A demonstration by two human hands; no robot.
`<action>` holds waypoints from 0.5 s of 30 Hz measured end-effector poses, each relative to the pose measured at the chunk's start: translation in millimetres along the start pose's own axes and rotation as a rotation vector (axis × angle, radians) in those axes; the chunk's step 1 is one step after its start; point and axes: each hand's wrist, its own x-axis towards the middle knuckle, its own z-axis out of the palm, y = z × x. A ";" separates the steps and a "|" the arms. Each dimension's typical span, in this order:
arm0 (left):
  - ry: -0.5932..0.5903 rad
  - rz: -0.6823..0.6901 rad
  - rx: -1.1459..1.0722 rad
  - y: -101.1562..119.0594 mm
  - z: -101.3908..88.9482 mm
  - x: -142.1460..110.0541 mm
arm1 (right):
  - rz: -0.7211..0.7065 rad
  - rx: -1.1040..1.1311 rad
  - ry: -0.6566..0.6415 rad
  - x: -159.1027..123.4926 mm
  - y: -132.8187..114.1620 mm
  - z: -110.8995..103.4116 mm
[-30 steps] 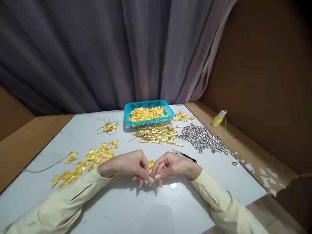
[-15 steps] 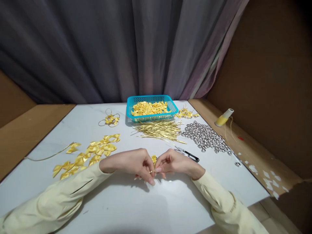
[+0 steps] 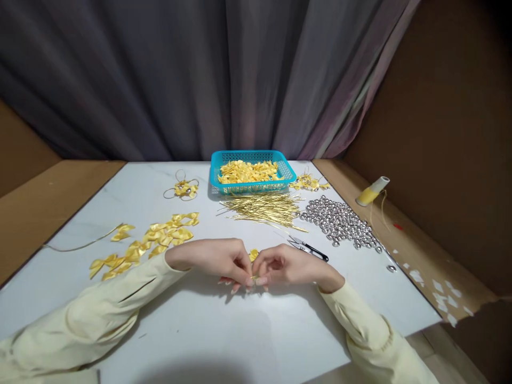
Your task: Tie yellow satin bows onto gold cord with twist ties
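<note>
My left hand (image 3: 216,261) and my right hand (image 3: 286,265) meet fingertip to fingertip low over the white table (image 3: 192,330). Both pinch a small yellow ribbon bow (image 3: 253,255) that sticks up between them, with a thin gold wire at the fingertips. Both hands are closed on it. A row of yellow ribbon bows (image 3: 154,241) lies to the left of my left hand. Small black-handled snips (image 3: 309,248) lie just beyond my right hand.
A blue basket (image 3: 288,169) of yellow bows stands at the back, with a pile of gold wires (image 3: 264,208) before it and a heap of silver bells (image 3: 340,224) to the right. A yellow thread spool (image 3: 372,191) lies on the brown ledge. Finished bows with wire loops (image 3: 183,188) lie back left.
Both hands stay joined on the bow, fingers shifting slightly. The view has tilted so the table's things sit a little higher in frame.
</note>
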 end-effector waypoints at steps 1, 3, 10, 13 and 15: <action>-0.002 -0.003 0.001 -0.5 -0.2 0.3 | -0.018 -0.020 0.003 -0.6 0.2 0.3; -0.007 -0.007 -0.001 -1.2 -0.2 1.1 | -0.038 -0.090 0.011 -1.9 0.2 1.4; -0.053 -0.005 0.003 -5.3 0.9 4.7 | -0.072 -0.327 0.027 -2.8 -1.8 8.0; -0.064 0.000 0.019 -7.9 -0.1 6.0 | -0.065 -0.290 0.014 -1.8 -0.1 7.9; -0.056 0.012 0.027 -8.6 -0.9 6.1 | -0.047 -0.261 0.024 -1.5 1.7 6.5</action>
